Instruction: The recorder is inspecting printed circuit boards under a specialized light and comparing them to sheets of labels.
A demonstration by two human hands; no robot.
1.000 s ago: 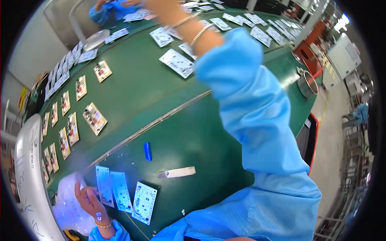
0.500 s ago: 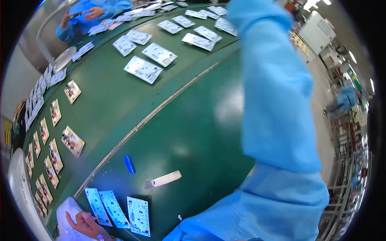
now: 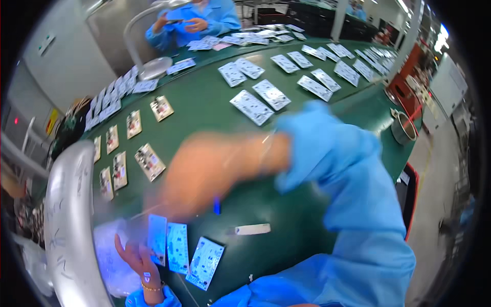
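The green tabletop (image 3: 199,110) fills most of the view. The blue right sleeve (image 3: 353,179) crosses it and hides part of its middle, while a silver curved housing (image 3: 69,220) with dark marks blocks its left edge. Across the far side sits a co-worker (image 3: 219,18) in blue, near many scattered white boards (image 3: 251,107). The right hand (image 3: 197,171) is blurred above the tabletop; I cannot tell whether its fingers are apart or clamped on anything. Clear plastic wrapping (image 3: 110,261) lies behind the left hand (image 3: 138,258), whose fingers are apart. A metal pot (image 3: 404,130) stands near the right edge, tan boards (image 3: 150,162) lie in rows to the left, and a pale strip (image 3: 253,229) and a small blue piece (image 3: 217,205) lie near the middle.

Three circuit boards (image 3: 178,248) lie just right of the left hand: thin, rectangular, dotted with dark spots, the left two tinted strongly blue, the rightmost paler and slanted.
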